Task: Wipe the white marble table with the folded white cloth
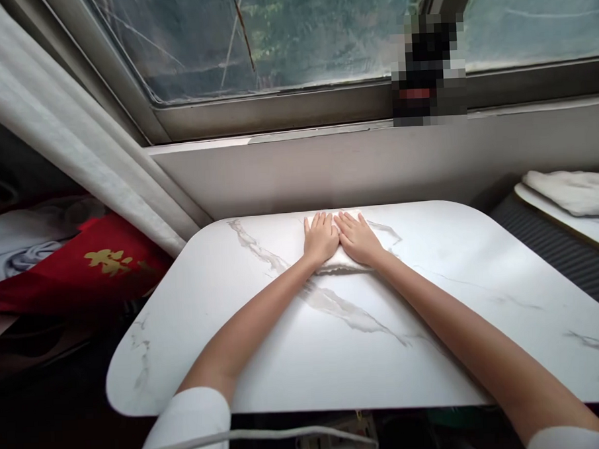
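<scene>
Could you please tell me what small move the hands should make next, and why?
Probably draw the white cloth a little back toward the body. The left hand and right hand both lie flat on it, side by side, and it sits close to the far edge of the marbled table, so there seems little room to push farther.

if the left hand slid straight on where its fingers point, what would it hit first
The left hand, resting on the white cloth, would probably meet the pale wall below the window first, past the tabletop; depth there is hard to judge.
</scene>
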`<state>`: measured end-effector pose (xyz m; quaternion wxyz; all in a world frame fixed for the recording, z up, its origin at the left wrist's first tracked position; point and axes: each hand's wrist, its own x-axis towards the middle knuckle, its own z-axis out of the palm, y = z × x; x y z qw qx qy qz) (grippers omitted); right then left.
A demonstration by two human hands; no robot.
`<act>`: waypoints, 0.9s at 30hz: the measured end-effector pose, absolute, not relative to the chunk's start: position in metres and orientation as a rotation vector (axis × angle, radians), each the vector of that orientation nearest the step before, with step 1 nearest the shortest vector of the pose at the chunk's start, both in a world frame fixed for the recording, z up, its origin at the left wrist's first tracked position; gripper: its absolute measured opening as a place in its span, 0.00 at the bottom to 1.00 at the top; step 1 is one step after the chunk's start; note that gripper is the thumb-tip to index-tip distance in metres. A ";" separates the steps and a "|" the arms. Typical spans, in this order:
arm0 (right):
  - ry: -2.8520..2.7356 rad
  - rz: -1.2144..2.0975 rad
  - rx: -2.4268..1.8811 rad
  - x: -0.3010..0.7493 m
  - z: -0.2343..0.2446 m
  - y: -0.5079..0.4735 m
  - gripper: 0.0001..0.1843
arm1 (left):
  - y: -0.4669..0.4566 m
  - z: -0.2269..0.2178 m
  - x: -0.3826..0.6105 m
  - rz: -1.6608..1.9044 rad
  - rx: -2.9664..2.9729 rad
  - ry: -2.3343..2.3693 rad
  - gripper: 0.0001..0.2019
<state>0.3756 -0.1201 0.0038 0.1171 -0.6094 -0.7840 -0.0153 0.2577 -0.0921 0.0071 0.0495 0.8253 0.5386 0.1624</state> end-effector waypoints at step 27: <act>-2.182 0.072 -1.893 0.477 0.009 -0.109 0.29 | -0.083 0.003 0.357 0.532 2.594 1.519 0.24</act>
